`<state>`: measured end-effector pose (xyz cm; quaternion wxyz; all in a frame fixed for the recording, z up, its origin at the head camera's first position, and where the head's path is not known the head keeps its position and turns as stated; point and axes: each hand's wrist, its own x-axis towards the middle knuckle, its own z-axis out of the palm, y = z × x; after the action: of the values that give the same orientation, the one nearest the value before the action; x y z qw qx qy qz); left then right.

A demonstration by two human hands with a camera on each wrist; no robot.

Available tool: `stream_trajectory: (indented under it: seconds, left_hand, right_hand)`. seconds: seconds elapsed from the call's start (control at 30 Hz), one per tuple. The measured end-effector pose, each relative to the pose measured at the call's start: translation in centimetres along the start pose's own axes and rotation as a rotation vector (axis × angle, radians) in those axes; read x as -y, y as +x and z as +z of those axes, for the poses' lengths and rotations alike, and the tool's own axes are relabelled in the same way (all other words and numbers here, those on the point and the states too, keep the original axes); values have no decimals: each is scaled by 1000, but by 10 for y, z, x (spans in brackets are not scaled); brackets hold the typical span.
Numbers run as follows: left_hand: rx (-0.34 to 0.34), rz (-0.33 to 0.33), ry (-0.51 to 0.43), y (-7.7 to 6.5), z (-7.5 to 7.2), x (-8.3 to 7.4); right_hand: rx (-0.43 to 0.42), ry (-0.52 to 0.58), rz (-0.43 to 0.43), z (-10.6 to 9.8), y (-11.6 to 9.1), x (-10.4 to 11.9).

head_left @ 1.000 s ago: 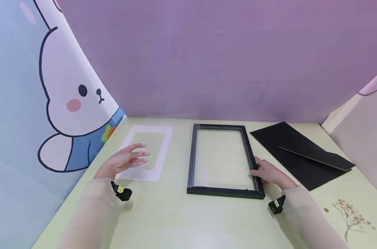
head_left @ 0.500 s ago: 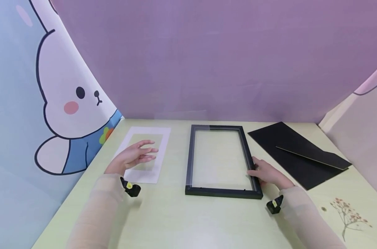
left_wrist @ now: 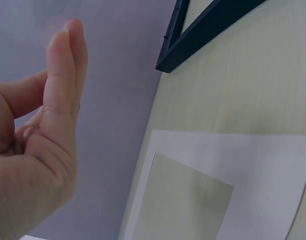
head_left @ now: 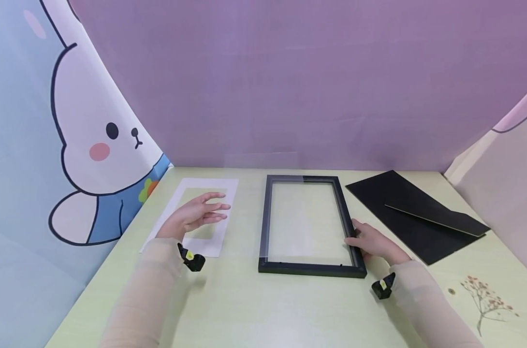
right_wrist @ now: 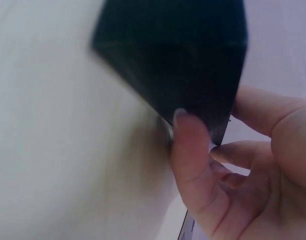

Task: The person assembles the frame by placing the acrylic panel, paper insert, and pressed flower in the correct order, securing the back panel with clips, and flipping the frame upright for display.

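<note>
Right hand [head_left: 374, 241] pinches the black frame [head_left: 311, 269]. Left hand [head_left: 196, 212] has fingers parted, clear sheet [head_left: 256, 208] at their tips; hold unclear.

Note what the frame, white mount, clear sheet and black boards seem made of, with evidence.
Frame: smooth black, perhaps painted wood, metal or plastic; crisp edges. White mount: matte, probably card; thin, with cut window. Clear sheet: smooth-looking, perhaps plastic or glass; the frame shows through. Black boards: matte, possibly fibreboard or card; pale edge.

The mat [head_left: 211, 183] lies on the counter [head_left: 246, 304] to the left of the frame [head_left: 312, 269], the boards [head_left: 413, 217] on its right; the backdrop [head_left: 289, 87] stands behind the counter.
</note>
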<state>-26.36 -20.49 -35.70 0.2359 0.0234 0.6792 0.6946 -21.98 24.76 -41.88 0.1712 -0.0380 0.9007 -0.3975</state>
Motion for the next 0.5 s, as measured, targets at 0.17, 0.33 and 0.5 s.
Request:
stream_trajectory:
  seconds: [0.17, 0.33, 0.5]
  left_hand:
    - [14, 10, -4, 4, 8, -1]
    - [33, 12, -8, 7, 14, -2]
    - [41, 22, -9, 11, 20, -2]
  right_hand:
    - [-7, 2, -1, 0, -1, 0]
    - [-2, 12, -19, -1, -3, 0]
    - [-5, 4, -20, -1, -2, -1]
